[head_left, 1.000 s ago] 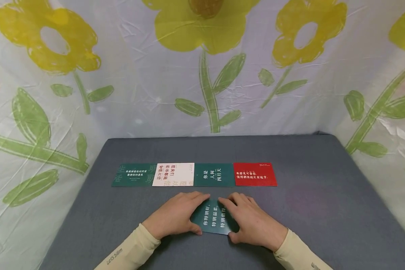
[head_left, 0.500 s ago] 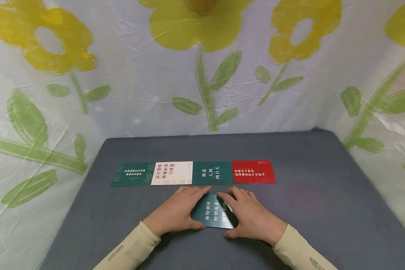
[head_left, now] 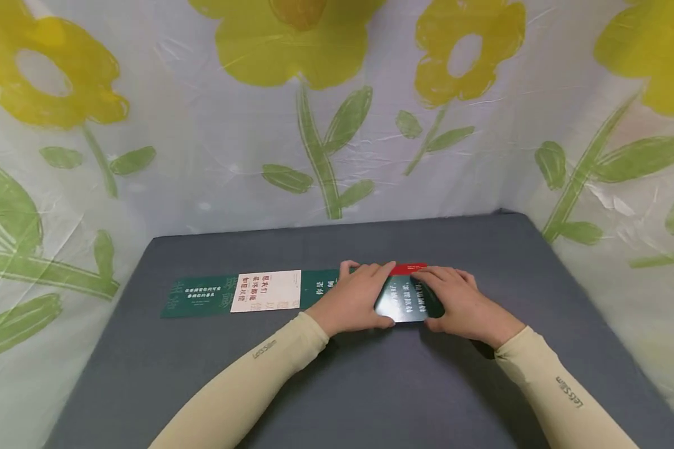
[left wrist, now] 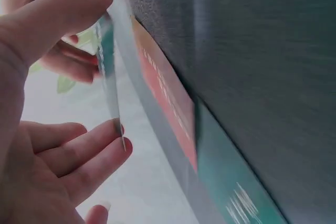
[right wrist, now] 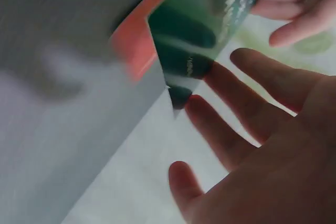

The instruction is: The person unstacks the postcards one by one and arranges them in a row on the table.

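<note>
A glossy green card (head_left: 402, 305) with white lettering is held by its two sides between my hands, raised off the table over the red card (head_left: 409, 269). My left hand (head_left: 355, 300) pinches its left edge with thumb and fingers; my right hand (head_left: 467, 305) holds the right edge. The left wrist view shows the held card (left wrist: 107, 45) nearly edge-on, apart from the red card (left wrist: 165, 90) below. In the right wrist view, fingertips touch the held green card (right wrist: 184, 51). Most of the red card is hidden in the head view.
A row of flat cards lies on the grey cloth-covered table (head_left: 146, 374): a green card (head_left: 199, 297) at left, a pale pink card (head_left: 266, 292), then another green card (head_left: 318, 282) partly behind my left hand. A flower-printed curtain (head_left: 230, 143) surrounds the table's back and sides.
Both hands have carried the green card from in front of the row, forward and to the right, over the red card. The head view has turned somewhat to the right.
</note>
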A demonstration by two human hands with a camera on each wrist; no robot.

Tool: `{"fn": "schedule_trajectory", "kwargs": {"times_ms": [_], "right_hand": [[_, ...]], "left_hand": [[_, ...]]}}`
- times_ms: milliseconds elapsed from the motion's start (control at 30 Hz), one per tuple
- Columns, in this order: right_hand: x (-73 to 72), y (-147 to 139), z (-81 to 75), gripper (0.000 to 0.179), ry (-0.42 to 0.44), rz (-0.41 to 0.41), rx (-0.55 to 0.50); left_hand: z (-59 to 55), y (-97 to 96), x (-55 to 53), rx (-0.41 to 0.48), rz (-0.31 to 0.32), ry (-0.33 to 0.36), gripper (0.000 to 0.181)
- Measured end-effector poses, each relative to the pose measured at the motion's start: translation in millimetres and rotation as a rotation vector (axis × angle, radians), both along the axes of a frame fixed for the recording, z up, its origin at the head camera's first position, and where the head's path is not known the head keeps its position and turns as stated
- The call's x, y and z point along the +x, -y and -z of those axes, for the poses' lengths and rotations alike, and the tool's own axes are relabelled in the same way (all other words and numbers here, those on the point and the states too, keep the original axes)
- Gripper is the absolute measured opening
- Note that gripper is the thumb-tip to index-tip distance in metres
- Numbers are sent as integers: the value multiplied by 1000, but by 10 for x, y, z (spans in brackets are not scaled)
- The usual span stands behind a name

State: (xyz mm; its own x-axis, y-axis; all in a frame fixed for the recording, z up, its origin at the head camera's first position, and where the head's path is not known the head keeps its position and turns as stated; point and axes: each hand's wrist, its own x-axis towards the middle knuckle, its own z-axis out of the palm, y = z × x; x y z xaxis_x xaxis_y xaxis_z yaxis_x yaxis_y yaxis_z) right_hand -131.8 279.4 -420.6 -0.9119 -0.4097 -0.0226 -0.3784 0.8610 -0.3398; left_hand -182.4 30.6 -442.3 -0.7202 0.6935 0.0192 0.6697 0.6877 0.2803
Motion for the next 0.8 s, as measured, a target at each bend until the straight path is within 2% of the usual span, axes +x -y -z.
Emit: {"fn": "schedule_trajectory", "kwargs": {"times_ms": [167, 300, 400, 600, 800], "right_hand": [[-208, -422, -19, 88, 55, 35, 34], [-370, -704, -27, 90, 111, 63, 14], [-456, -880, -11, 92, 158, 93, -14], [-554, -1106, 82, 96, 241, 129, -31], [-592, -1208, 181, 92, 274, 136, -44]], "left_hand": [[-43, -488, -267, -42, 17, 5, 108], [-68, -817, -449, -44, -7, 31, 107], [-68, -1033, -546, -46, -22, 53, 106], [-18, -1334, -590, -102, -35, 55, 102], [73, -1444, -606, -134, -30, 58, 101]]}}
